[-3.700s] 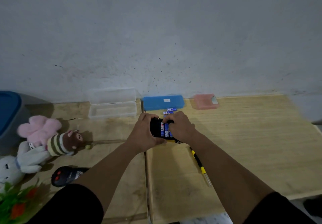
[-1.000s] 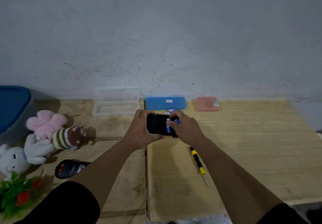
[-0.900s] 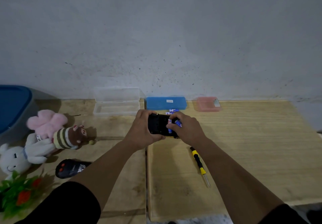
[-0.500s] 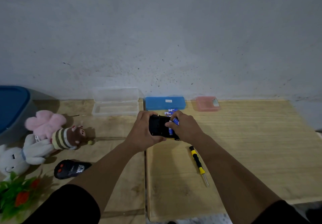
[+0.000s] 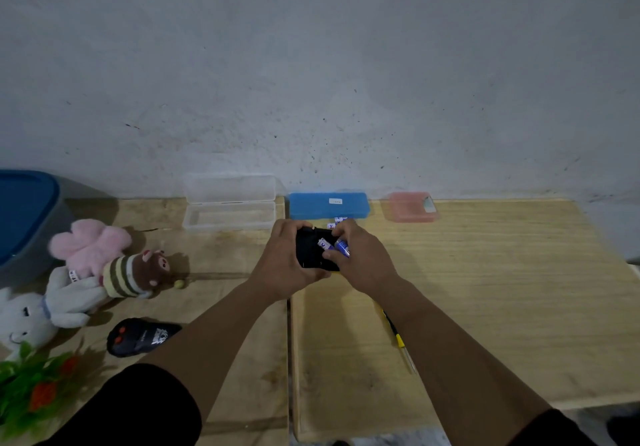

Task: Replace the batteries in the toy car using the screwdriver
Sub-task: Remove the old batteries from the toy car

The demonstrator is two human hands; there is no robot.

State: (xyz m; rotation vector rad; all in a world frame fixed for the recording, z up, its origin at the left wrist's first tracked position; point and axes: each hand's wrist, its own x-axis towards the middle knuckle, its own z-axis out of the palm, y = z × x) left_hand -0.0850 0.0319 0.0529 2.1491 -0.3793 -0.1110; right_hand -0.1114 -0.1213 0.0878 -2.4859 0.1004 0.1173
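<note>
The black toy car lies underside up at the table's middle, gripped from the left by my left hand. My right hand pinches a blue and white battery over the car's open compartment, where another battery shows. Loose batteries lie just behind the car. The yellow and black screwdriver rests on the table, partly hidden under my right forearm.
Against the wall stand an open clear case, a blue case and a pink box. Plush toys, a black remote, a plastic plant and a blue-lidded bin fill the left side.
Since 3.7 s ago several batteries have left the car's compartment. In the last second my right hand has lifted one battery a little higher out of it.
</note>
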